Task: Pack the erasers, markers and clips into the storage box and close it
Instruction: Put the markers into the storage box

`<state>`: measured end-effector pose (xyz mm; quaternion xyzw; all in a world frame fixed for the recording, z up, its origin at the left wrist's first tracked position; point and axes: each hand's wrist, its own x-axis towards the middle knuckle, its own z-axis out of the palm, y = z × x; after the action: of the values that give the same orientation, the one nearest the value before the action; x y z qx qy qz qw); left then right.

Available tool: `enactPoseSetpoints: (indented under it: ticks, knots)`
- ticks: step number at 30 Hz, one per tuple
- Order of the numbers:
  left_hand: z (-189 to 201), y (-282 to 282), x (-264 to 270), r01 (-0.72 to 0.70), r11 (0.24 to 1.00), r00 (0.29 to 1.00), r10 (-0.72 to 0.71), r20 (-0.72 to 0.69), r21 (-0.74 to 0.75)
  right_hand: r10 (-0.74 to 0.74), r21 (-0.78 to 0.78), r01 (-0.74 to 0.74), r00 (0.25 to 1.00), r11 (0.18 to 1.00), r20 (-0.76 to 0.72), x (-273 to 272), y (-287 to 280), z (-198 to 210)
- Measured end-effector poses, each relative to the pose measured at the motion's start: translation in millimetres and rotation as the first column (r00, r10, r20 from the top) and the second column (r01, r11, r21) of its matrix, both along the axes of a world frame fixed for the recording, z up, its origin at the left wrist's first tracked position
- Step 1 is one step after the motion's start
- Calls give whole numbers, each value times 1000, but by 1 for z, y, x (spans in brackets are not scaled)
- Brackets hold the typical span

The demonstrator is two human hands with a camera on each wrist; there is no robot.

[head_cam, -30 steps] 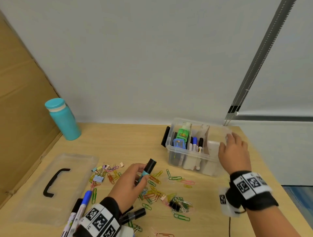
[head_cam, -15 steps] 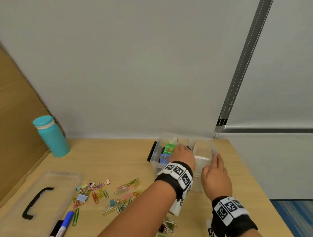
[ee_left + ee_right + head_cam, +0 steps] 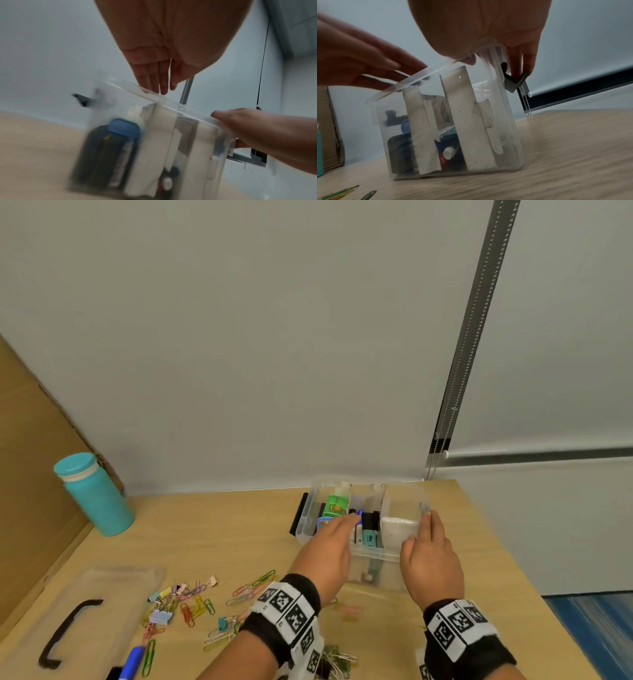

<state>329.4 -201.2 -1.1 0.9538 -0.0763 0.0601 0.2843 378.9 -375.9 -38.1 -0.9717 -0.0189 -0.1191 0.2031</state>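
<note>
wooden table [image 3: 212, 529]: light top, set against a pale wall, brown cardboard sheet [image 3: 30, 474] leaning at its left edge.

clear lid [image 3: 102, 604]: lies flat at the near left of the table, black handle up, well apart from the box.

storage box [image 3: 373, 570]: clear plastic, open, near the far right of the table; paper dividers split it into compartments (left one holds a green eraser [image 3: 337, 505] and a blue one; the middle holds upright markers [image 3: 370, 529], one teal; what the right one holds cannot be told).

teal bottle [image 3: 94, 494]: upright, far left, by the cardboard.

left hand [image 3: 330, 553]: fingers straight and together, extended over the box's near rim above the middle compartment, holding nothing.

right hand [image 3: 430, 556]: grips the box's right end, thumb inside the near right corner, fingers down the outer wall by the black latch [image 3: 516, 79].

blue marker [image 3: 132, 660]: lies at the near edge beside the lid.

clips [image 3: 191, 607]: coloured paper and binder clips, scattered loose on the table between lid and box.
</note>
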Motion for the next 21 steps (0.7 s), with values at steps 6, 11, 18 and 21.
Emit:
enactPoseSetpoints:
  ticks: [6,11,18,21]
  knots:
    - [-37,81,-77,-173,984,984,171,49,30,8,21,-9,999,1000,36,0,-1,-3]
    - [-61,150,-129,-434,877,890,453,-54,207,-5,41,1,996,999,88,0,0,-10]
    - [-64,209,-185,-572,658,638,732,-239,490,-22,46,12,978,999,209,-19,15,-2]
    - [-66,213,-196,-548,642,599,748,-284,535,171,-23,-173,933,985,315,-44,46,10]
